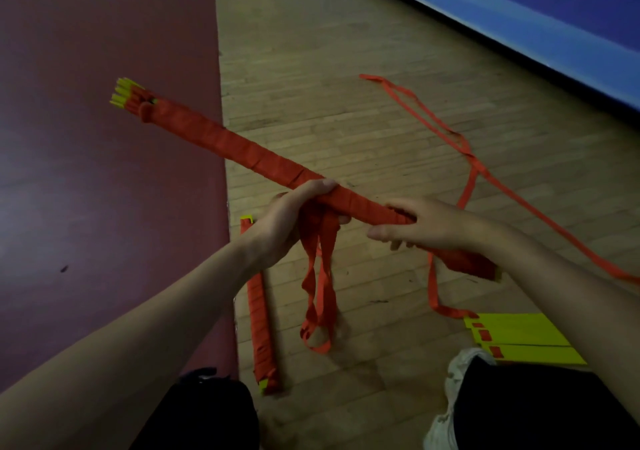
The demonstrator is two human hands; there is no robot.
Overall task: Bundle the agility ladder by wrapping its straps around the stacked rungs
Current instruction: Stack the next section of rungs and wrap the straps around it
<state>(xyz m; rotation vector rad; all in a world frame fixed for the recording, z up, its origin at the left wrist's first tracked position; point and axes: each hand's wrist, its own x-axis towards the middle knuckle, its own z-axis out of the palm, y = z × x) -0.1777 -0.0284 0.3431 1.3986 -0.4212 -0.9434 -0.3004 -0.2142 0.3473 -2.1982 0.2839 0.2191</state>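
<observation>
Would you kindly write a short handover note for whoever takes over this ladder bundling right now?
Left hand: grips the long orange-strap-wrapped bundle of yellow rungs at its middle, above the floor.
Right hand: holds the same bundle nearer its right end, fingers over it, thumb under.
Done: most of the bundle's length is wrapped. A second wrapped bundle lies on the wooden floor.
Left: loose orange strap loops hang below the left hand, a long orange strap trails across the floor, and a stack of flat yellow rungs lies unwrapped.
</observation>
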